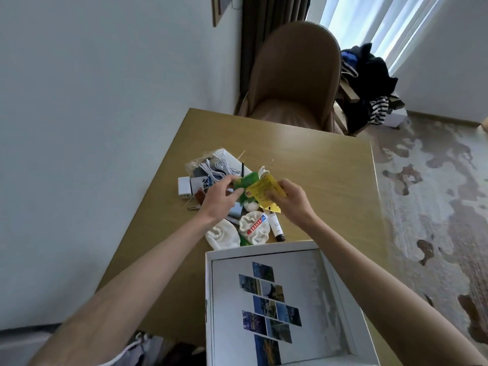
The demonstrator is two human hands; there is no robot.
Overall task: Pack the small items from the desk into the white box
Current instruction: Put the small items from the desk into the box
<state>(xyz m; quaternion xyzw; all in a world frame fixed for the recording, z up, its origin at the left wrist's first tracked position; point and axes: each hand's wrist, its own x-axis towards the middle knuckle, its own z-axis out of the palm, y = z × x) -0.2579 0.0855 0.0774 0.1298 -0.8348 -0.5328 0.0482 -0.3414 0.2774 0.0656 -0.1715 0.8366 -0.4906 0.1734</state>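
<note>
Above a heap of small items on the wooden desk (317, 180), my left hand (219, 196) grips a green packet (247, 182) and my right hand (293, 198) grips a yellow packet (264, 192). The two packets overlap between the hands. Under them lie two rolled white socks (253, 229), a small tube with a red label (257, 224), a white tube with a black cap (276, 225), a white charger block (184, 188) and a clear bag of white cables (214, 165). The white box (208, 286) stands open at the desk's near edge, its floor showing a photo collage.
A tan chair (293, 75) stands at the desk's far side. A wall runs along the left. Dark clothes (369, 75) are piled by the window at the back right. Patterned carpet (427, 194) lies to the right.
</note>
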